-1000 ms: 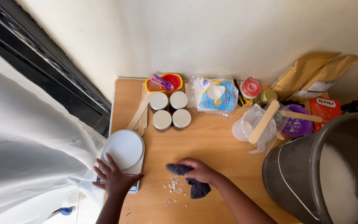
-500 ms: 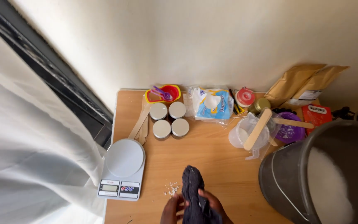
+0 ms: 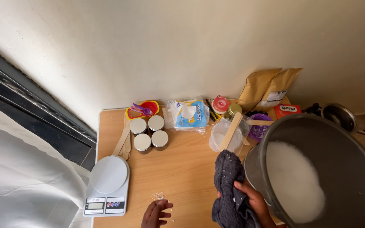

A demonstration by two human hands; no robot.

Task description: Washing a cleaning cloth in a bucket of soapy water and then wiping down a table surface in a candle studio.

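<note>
My right hand (image 3: 252, 202) grips a dark grey cloth (image 3: 229, 185), lifted off the wooden table (image 3: 182, 169) and held up beside a big grey pot (image 3: 317, 169) with white flakes inside. My left hand (image 3: 155, 213) hovers at the table's near edge, fingers bent and holding nothing, just below a small scatter of white crumbs (image 3: 159, 196). A white kitchen scale (image 3: 107, 183) stands to the left of that hand.
Several lidded small jars (image 3: 148, 133), wooden sticks (image 3: 122, 141), a red-yellow bowl with measuring spoons (image 3: 142, 109), a blue-white packet (image 3: 189, 114), a plastic cup with a wooden spatula (image 3: 229, 135), brown bags (image 3: 267, 86) and a metal saucepan (image 3: 339, 116) crowd the back. A white curtain (image 3: 26, 181) hangs left.
The cloth went from lying on the table to being held up near the pot. My left hand left the scale and moved to the crumbs. The view shifted right and closer.
</note>
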